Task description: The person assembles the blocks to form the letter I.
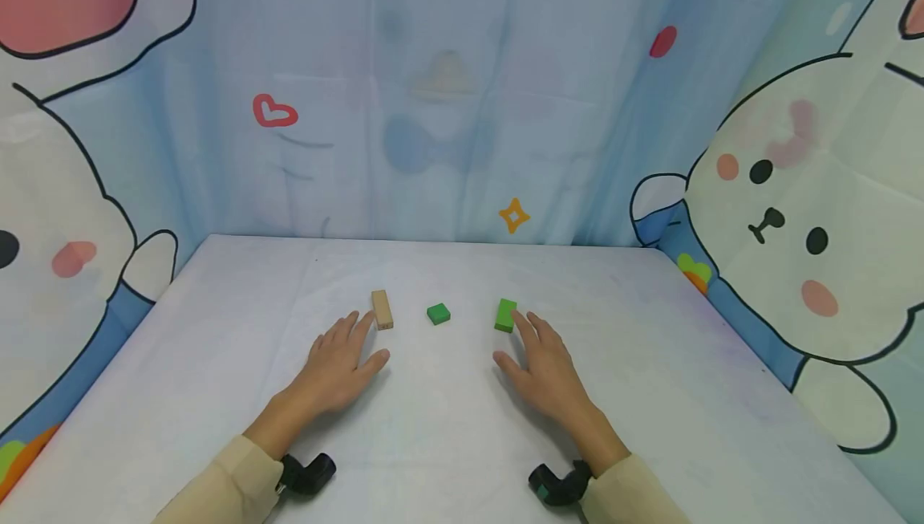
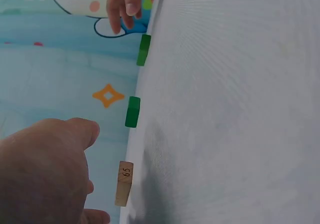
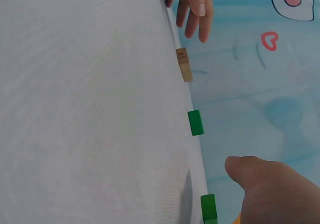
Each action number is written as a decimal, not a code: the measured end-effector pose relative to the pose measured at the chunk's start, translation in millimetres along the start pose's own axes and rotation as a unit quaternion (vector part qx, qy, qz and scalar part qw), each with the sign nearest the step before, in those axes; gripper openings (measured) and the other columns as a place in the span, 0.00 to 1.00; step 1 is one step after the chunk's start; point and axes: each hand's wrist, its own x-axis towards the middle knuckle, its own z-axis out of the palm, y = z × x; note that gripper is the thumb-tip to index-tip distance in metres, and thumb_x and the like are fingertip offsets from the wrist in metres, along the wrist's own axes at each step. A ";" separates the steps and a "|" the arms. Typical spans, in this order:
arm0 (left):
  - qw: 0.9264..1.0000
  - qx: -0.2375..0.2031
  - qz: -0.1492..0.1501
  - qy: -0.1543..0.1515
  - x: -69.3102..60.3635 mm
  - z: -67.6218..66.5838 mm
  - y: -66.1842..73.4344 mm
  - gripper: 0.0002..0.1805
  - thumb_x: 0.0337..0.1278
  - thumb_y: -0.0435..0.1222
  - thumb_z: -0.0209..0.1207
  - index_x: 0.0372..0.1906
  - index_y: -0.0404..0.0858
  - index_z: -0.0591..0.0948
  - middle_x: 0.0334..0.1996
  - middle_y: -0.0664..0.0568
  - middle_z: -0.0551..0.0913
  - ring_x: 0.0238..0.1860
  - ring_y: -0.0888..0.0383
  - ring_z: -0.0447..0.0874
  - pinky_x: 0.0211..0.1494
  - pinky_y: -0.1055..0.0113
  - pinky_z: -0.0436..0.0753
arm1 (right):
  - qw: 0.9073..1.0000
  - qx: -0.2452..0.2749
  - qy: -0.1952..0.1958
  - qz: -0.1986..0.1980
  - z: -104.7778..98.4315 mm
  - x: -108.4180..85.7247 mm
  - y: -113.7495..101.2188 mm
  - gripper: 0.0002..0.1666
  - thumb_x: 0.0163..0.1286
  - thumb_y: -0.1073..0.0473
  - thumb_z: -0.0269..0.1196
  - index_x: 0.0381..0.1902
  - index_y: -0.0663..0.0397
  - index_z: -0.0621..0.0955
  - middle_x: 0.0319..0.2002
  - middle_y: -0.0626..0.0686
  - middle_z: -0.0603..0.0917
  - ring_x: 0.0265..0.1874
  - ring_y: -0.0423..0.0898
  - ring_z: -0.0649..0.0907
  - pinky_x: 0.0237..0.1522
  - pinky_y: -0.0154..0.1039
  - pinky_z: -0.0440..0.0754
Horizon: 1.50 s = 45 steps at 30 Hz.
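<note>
Hands [image 1: 334, 367] [image 1: 545, 371] near block [image 2: 124, 185], possibly "65"

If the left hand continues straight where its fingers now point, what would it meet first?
Most likely the wooden block, close to the index finger of the left hand. The hand's height above the table is unclear, so it might pass over.

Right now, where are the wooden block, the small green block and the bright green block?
Wooden block [image 1: 382, 308], head view: top face.
Small green block [image 1: 438, 312], head view: top face.
Bright green block [image 1: 505, 312], head view: top face.
</note>
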 end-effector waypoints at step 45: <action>0.997 -0.031 -0.022 0.072 30.3 4.5 -5.2 0.39 0.77 0.48 0.50 0.81 0.30 0.55 0.78 0.27 0.57 0.79 0.29 0.54 0.80 0.35 0.54 | 0.994 0.083 0.000 0.077 11.7 25.7 10.6 0.44 0.77 0.47 0.60 0.81 0.57 0.58 0.77 0.68 0.61 0.77 0.68 0.62 0.76 0.66 0.63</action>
